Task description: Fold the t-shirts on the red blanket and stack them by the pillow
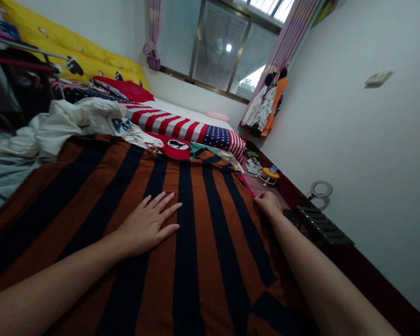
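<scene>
A rust-brown and navy striped duvet (210, 261) covers most of the bed in front of me. My left hand (149, 226) lies flat on it with the fingers spread, holding nothing. My right hand (268, 204) sits at the duvet's far right edge, its fingers curled over and gripping the fabric. A narrow red strip of cloth (247, 185) runs just beyond those fingers. Crumpled white cloth (73, 126) lies bunched beyond my left hand, and a flag-patterned bolster (182, 126) lies farther up the bed.
A yellow padded cushion (73, 56) lines the far wall, below a window (219, 46). Hanging clothes (266, 105) fall beside the curtain. Small items, including a yellow-topped object (269, 175), lie right of the bed. A dark green slatted rack (322, 226) stands near the white wall.
</scene>
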`<state>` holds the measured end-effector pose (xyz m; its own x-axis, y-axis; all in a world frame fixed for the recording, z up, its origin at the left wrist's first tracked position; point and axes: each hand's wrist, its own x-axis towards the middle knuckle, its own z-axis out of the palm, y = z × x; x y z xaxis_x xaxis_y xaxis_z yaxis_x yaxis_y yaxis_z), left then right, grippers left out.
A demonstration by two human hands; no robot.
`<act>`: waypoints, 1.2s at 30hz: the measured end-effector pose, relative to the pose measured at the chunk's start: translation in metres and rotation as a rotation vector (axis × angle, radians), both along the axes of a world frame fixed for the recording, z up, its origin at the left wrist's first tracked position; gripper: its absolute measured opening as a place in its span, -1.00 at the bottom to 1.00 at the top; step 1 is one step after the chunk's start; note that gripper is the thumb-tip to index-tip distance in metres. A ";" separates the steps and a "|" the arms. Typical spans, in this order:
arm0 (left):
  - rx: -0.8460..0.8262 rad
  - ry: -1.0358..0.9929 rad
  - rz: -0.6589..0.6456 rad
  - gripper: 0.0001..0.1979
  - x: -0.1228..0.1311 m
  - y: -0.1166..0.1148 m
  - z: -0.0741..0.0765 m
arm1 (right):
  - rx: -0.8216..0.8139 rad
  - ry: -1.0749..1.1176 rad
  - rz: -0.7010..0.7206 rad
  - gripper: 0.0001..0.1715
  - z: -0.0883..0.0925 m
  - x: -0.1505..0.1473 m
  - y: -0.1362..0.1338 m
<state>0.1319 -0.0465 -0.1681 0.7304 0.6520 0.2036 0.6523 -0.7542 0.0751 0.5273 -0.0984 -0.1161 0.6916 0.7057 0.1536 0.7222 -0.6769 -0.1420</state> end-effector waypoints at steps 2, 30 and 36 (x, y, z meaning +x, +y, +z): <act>-0.005 -0.003 0.002 -0.36 0.000 0.000 0.000 | -0.013 -0.010 0.009 -0.71 -0.003 0.000 0.006; 0.039 0.012 -0.022 -0.36 0.000 0.004 -0.004 | -0.297 0.723 0.544 -0.83 0.036 -0.077 -0.217; 0.037 0.012 -0.015 -0.36 0.000 0.004 -0.004 | -0.363 0.278 0.680 -0.63 0.019 -0.102 -0.246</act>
